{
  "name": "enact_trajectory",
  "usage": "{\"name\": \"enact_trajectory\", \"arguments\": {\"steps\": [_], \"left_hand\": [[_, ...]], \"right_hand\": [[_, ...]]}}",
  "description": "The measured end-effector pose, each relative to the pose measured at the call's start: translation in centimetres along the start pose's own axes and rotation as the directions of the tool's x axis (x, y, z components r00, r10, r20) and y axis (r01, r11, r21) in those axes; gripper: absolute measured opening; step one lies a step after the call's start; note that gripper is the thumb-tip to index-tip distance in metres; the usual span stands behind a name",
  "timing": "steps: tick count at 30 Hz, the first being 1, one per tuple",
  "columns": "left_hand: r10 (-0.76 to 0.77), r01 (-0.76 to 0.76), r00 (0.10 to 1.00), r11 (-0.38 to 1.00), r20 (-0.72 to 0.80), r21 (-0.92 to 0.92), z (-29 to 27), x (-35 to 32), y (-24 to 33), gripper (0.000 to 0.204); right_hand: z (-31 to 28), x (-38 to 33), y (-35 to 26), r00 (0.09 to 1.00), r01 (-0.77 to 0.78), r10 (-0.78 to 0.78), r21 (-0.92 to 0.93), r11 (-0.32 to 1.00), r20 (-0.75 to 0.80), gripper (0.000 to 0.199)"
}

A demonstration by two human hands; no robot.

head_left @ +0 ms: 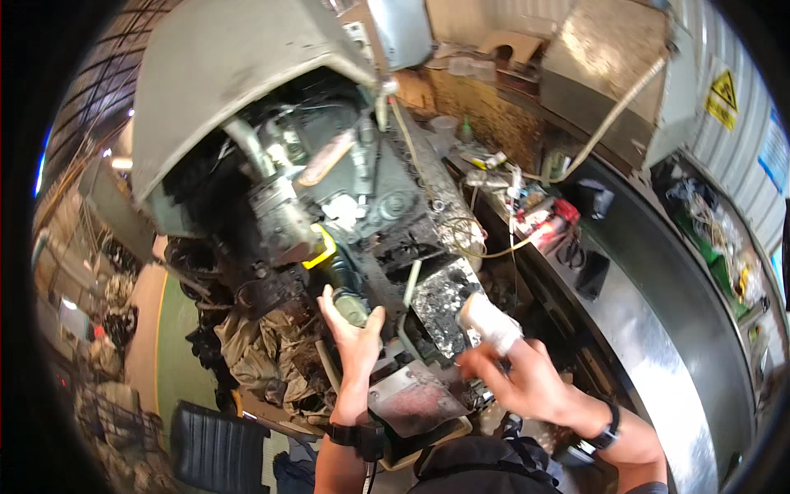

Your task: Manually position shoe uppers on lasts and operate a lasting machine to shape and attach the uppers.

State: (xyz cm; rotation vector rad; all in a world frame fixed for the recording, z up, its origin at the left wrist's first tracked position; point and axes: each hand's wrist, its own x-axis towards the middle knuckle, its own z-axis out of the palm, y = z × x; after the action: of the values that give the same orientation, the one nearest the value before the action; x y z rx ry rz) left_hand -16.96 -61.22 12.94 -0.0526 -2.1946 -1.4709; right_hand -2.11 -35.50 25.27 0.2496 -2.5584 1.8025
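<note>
My left hand (pixel 356 344) is closed around the near end of a dark cylindrical object (pixel 351 309) with a dull green round end. Beyond it, a bright yellow band (pixel 322 247) sits against the machine's metal parts. My right hand (pixel 531 383) is raised over the machine's right side, its fingers bent and blurred. At its fingertips is a white, roughly cylindrical object (pixel 491 324), smeared by motion; its kind cannot be made out. Below that lies a metal plate (pixel 444 309) with worn black and white patches. A pale green rod (pixel 412 282) stands between my hands.
A big grey machine (pixel 222 74) with an open, greasy interior fills the upper left. At right runs a shiny metal bench (pixel 625 329) carrying a dark phone-like slab (pixel 592 276) and a red object (pixel 564 212). Brown rags (pixel 267 350) and a black chair (pixel 216 449) are at lower left.
</note>
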Motion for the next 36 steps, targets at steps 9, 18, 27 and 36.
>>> {"name": "enact_trajectory", "arguments": {"steps": [9,18,27,36], "left_hand": [[-0.260,0.231,0.965,0.898,-0.029,-0.375,-8.5,-5.7,-5.8,0.036],[-0.471,0.464,0.878,0.794,0.085,-0.392,-9.8,-8.5,-8.2,0.032],[-0.363,0.342,0.929,0.771,0.071,-0.537,-9.7,-6.7,-3.4,0.030],[-0.351,0.435,0.886,0.398,0.304,-0.808,-8.9,0.2,4.5,0.057]], "right_hand": [[10.7,10.8,5.2,0.987,0.020,-0.011,-0.052,0.998,0.163,0.082],[18.8,13.9,6.1,0.970,0.136,-0.200,-0.382,0.914,-0.135,0.106],[18.4,15.5,8.0,0.857,0.427,-0.491,-0.321,0.845,-0.155,0.092],[6.0,2.4,0.8,0.916,0.320,-0.263,-0.154,0.935,0.304,0.099]]}}
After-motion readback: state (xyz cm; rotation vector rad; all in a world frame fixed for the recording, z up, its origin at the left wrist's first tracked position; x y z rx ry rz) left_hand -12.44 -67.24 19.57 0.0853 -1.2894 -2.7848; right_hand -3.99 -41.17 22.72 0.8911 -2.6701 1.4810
